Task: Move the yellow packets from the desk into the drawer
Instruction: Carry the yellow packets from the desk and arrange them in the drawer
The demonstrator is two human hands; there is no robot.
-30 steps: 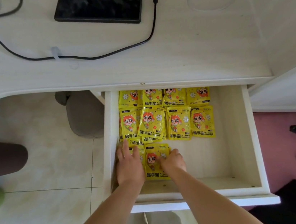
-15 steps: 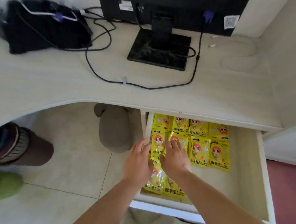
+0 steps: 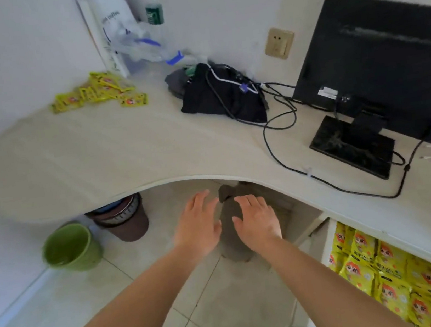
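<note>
Several yellow packets (image 3: 101, 94) lie in a loose pile at the far left corner of the pale desk (image 3: 130, 152). More yellow packets (image 3: 387, 272) with cartoon faces fill the open white drawer (image 3: 326, 242) at the lower right, under the desk edge. My left hand (image 3: 199, 227) and my right hand (image 3: 257, 219) hover side by side in front of the desk's curved edge, above the floor. Both have their fingers spread and hold nothing.
A black monitor (image 3: 376, 59) on its stand, a black bundle with cables (image 3: 221, 94) and a cable run sit on the desk. A white bag and a bottle (image 3: 154, 12) stand at the back. A green bin (image 3: 69, 248), a brown bin (image 3: 125, 216) and a grey object (image 3: 231, 232) sit underneath.
Both hands have left the drawer and moved up and to the left, empty. The view has swung left, bringing the pile of packets on the desk into sight.
</note>
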